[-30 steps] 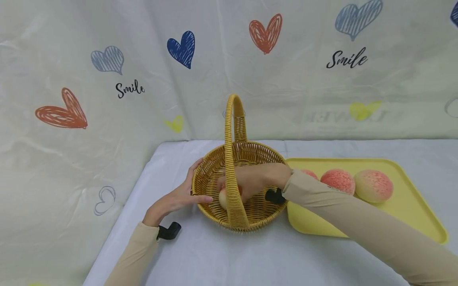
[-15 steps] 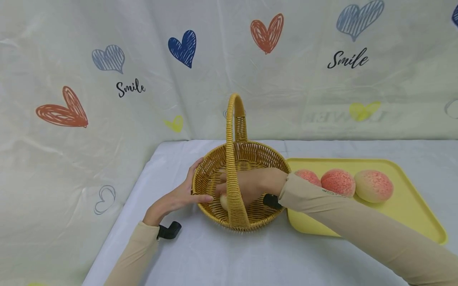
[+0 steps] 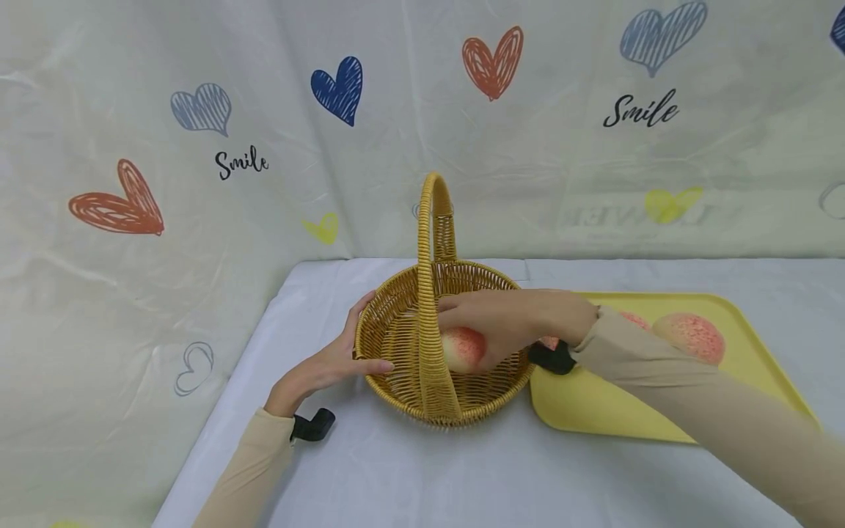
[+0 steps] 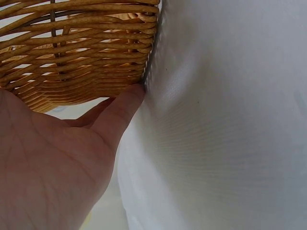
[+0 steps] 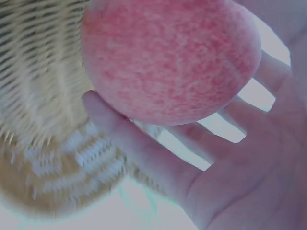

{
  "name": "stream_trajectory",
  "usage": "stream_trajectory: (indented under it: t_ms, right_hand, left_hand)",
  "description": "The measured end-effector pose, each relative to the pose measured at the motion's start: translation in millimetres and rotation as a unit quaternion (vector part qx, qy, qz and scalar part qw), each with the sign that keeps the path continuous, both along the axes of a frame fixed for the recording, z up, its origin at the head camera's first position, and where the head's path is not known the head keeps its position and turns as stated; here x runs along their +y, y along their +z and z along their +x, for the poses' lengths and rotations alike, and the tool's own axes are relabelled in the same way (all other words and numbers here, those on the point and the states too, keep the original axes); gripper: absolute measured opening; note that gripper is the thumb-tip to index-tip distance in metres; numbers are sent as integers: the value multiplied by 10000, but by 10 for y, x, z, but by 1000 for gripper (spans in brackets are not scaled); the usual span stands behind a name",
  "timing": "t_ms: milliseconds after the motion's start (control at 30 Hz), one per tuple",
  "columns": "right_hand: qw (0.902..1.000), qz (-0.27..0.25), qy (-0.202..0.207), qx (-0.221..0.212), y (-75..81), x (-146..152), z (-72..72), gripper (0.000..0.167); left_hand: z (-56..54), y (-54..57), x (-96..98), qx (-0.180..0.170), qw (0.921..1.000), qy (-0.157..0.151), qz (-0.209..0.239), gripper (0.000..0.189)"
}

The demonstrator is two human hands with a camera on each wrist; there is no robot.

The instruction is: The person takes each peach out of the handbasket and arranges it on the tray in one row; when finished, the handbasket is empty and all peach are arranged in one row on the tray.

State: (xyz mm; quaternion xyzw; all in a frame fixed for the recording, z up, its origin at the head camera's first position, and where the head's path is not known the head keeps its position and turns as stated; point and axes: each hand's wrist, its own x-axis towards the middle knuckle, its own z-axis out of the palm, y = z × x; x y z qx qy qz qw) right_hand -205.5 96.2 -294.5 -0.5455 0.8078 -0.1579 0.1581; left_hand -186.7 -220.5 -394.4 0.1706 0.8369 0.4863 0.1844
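Note:
My left hand [image 3: 330,363] steadies the round wicker basket [image 3: 389,312] at its left side, thumb at the rim and the other fingers round the outer wall. In the left wrist view, fingers [image 4: 117,112] touch the woven side low down, close to the cloth. My right hand [image 3: 511,319] holds a pink-and-cream peach [image 3: 462,350] inside the basket's outline, just right of the tall handle [image 3: 426,293]. Thumb and fingers cup this peach [image 5: 172,62] in the right wrist view, where the weave behind is blurred.
A yellow tray [image 3: 594,414] stands right beside the basket. On it lie a peach [image 3: 693,336] and others partly hidden by the right arm. White cloth [image 3: 409,477] covers the table, and a printed curtain [image 3: 561,147] hangs behind and at the left.
My right hand has moved right and slightly up from the basket's left part, past the handle, bringing the peach along. The left hand and basket have stayed put.

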Motion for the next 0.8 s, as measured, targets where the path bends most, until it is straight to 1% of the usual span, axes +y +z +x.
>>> stream_trajectory:
  t_ms: [133,233,333,400,467,567,600,700,767,800]
  right_hand:
    - [9985,-61,-498,237,243,371,131,57]
    - [9956,-207,-723,558,410,683,253,59]
    - [9896,-279,-1021,976,481,1049,376,62]
    - [9826,-214,-1372,1231,475,1312,450,68]
    - [9731,-127,-1775,1466,426,1595,506,77]
    - [9592,-149,-2173,1803,294,2039,537,90]
    - [9559,-260,-2193,1937,231,2201,529,94]
    - [9541,-681,-1880,2229,11,2721,446,102]
    - [9530,-783,-1855,2265,-153,3049,400,104]
    - [9526,-777,-1915,2233,-237,3201,386,104]
  left_hand:
    - [-2,0,11,-63,9999,-26,98,121]
    - [4,1,10,-102,9999,11,111,121]
    - [9,2,16,-111,9999,30,73,121]
    - [12,2,25,-105,9999,21,74,121]
    - [16,2,29,-113,9999,11,96,122]
    - [23,2,34,-142,9998,-17,167,123]
    - [25,3,34,-151,9997,-23,189,123]
    - [23,6,29,-144,9997,-28,209,124]
    - [19,6,26,-133,9997,-22,220,124]
    - [17,4,23,-126,9997,-13,221,124]
